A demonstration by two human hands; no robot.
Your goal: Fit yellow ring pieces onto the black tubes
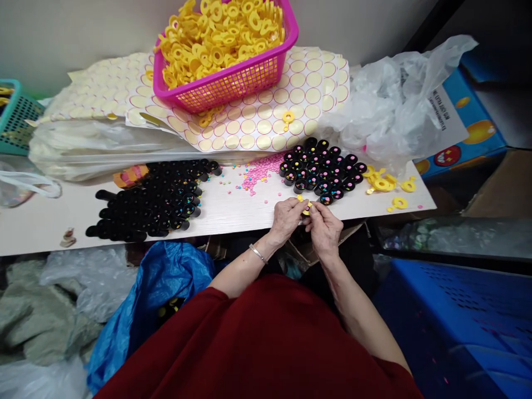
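Observation:
Both of my hands meet at the front edge of the table, with fingers pinched together. Between the fingertips of my left hand point(286, 219) and my right hand point(326, 228) is a small yellow ring piece point(307, 210) with a tab, apparently set on a black cup mostly hidden by the fingers. Just beyond them stands a cluster of open black cups point(316, 169) with small coloured beads inside. To their right lie several loose yellow ring pieces point(383, 183). Pink beads point(266, 168) are scattered left of the cluster.
A pink basket point(224, 83) heaped with yellow ring pieces rests on sheets of round stickers point(266, 124). More black cups point(153, 202) crowd the left side. A blue bag point(162, 277) hangs below the table point(233, 216); a blue crate point(465, 321) is at right, and plastic bags point(386, 105) lie behind.

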